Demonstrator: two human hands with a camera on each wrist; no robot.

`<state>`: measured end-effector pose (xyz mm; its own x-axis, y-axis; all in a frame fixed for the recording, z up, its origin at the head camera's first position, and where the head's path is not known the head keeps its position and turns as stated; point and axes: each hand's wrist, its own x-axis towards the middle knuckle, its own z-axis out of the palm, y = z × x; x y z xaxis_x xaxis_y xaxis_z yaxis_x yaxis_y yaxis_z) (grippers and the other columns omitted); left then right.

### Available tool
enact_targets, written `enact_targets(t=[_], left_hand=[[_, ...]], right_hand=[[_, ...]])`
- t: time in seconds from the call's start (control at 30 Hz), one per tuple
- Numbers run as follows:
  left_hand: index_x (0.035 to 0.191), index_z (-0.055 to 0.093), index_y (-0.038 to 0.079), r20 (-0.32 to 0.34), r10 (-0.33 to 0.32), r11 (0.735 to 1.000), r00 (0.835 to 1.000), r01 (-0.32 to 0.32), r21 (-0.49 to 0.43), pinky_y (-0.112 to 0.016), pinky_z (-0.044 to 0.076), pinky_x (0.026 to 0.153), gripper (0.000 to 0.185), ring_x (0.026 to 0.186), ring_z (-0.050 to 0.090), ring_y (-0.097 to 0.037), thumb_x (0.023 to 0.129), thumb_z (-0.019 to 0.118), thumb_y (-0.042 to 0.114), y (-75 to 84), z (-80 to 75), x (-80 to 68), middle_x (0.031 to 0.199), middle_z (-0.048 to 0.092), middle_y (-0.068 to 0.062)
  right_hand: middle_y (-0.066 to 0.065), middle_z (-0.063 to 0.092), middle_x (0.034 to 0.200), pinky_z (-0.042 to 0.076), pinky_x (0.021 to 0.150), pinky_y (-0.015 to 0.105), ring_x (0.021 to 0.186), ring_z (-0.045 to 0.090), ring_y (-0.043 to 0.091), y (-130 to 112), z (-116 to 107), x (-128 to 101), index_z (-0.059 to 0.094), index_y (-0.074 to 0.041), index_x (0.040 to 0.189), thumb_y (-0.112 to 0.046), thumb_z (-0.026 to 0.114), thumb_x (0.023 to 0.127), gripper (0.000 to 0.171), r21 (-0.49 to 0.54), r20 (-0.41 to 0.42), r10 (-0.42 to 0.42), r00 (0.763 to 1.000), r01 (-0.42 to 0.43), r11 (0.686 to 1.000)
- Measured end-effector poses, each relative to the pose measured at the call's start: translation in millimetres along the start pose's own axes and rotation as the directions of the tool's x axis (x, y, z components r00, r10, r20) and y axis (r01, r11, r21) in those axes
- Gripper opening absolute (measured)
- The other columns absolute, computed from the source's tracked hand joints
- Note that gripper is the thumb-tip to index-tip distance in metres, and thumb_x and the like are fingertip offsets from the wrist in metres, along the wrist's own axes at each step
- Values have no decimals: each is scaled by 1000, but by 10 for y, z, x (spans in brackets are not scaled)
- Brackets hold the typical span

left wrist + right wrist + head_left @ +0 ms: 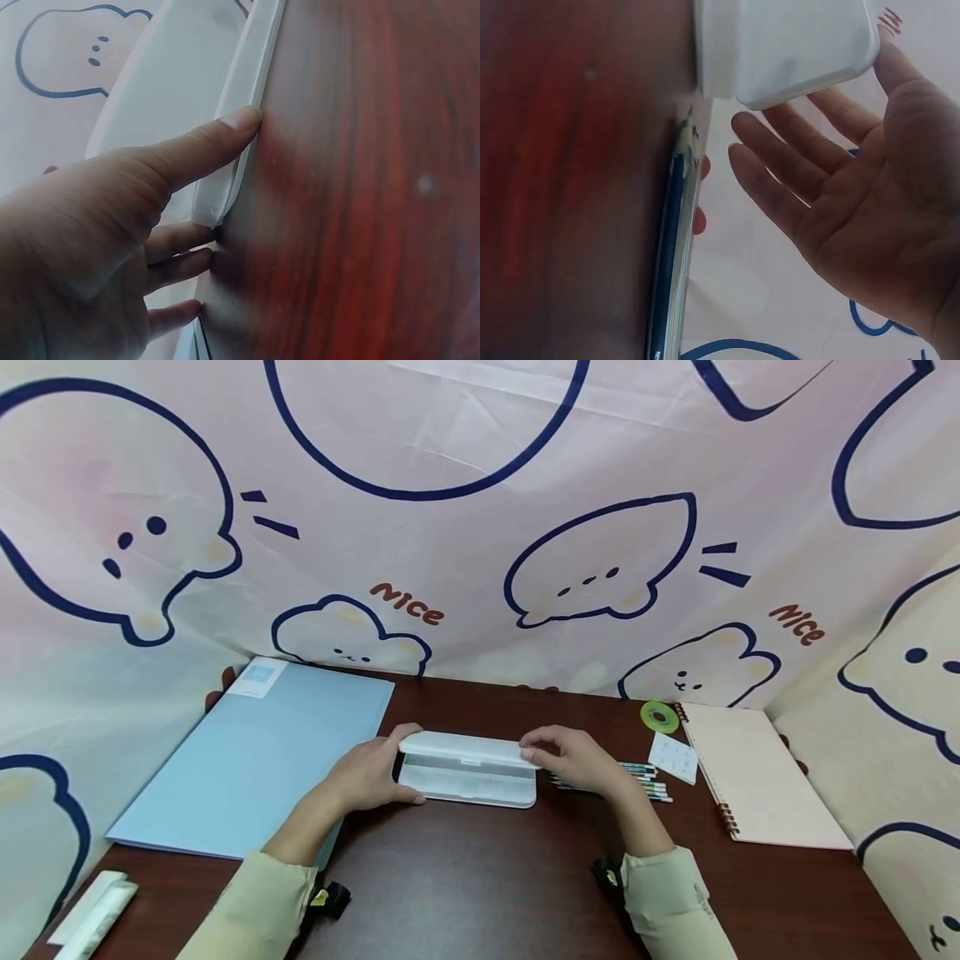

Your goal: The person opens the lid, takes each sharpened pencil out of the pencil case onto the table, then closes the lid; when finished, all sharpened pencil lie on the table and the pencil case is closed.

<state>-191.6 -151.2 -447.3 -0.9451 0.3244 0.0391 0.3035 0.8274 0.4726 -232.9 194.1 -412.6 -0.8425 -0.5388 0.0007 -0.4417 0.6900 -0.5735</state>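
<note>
A white pencil case (pixel 468 789) lies on the dark wooden table with its hinged lid (pixel 468 748) tilted partly up. My left hand (pixel 371 770) grips the left end of the case, thumb on its front edge and fingers round the side. In the left wrist view the thumb (pixel 217 142) presses along the case's rim. At the other end, my right hand (pixel 573 758) holds the lid's right corner between thumb and fingers. Several pencils (pixel 648 783) lie beneath and beside the right hand; the right wrist view shows sharpened pencils (pixel 676 232) near the case.
A large light blue folder (pixel 277 752) lies to the left. On the right are a spiral-bound sketchbook (pixel 765 777), a green disc-shaped item (pixel 659 717) and a small white card (pixel 673 757). White packets (pixel 93 914) rest at the front left. A printed curtain (pixel 465 560) rises behind.
</note>
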Motion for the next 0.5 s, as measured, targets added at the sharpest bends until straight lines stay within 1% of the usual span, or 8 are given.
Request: enact_targets(t=[0.03,0.13,0.2,0.27,0.37,0.5], left_hand=[[151,39,21,3,8,1000,1000,-8,4,-49,54,84,100,102,66,-28,70,91,47,-2,-2,-2,121,68,-12],[154,43,24,9,30,999,1000,-30,26,-52,53,89,97,111,65,-29,72,90,47,-9,-9,-13,129,68,-11],[155,43,25,14,43,998,999,-43,45,-53,52,93,95,118,63,-32,74,88,47,-10,-13,-16,137,65,-11],[156,42,25,19,57,997,998,-58,59,-55,50,99,96,125,60,-34,75,87,47,-4,-22,-19,142,62,-11],[157,40,22,42,74,995,996,-77,66,-58,46,104,97,133,55,-36,77,85,51,8,-29,-24,149,57,-11],[159,37,22,70,70,995,995,-75,72,-60,42,109,95,138,51,-38,81,76,61,19,-28,-39,153,53,-11]], right_hand=[[1,69,128,52,99,45,113,63,19,-17,18,-11,69,-18,129,-40,64,99,37,-23,14,-7,1000,7,1000],[5,65,137,50,105,47,125,60,24,-81,76,-27,64,-16,137,-46,69,94,53,-129,50,-29,998,35,991],[7,61,143,47,109,49,134,56,25,-142,112,-36,60,-16,141,-50,72,91,62,-186,65,-16,998,28,982],[8,59,146,46,110,50,137,54,27,-193,142,-40,58,-17,144,-52,74,88,69,-230,70,11,997,5,973],[8,57,148,46,110,52,137,54,27,-250,172,-48,57,-19,145,-50,78,85,71,-259,64,70,995,-51,965],[9,55,150,46,109,54,137,54,28,-273,203,-48,56,-21,146,-48,80,84,72,-278,60,110,992,-89,956]])
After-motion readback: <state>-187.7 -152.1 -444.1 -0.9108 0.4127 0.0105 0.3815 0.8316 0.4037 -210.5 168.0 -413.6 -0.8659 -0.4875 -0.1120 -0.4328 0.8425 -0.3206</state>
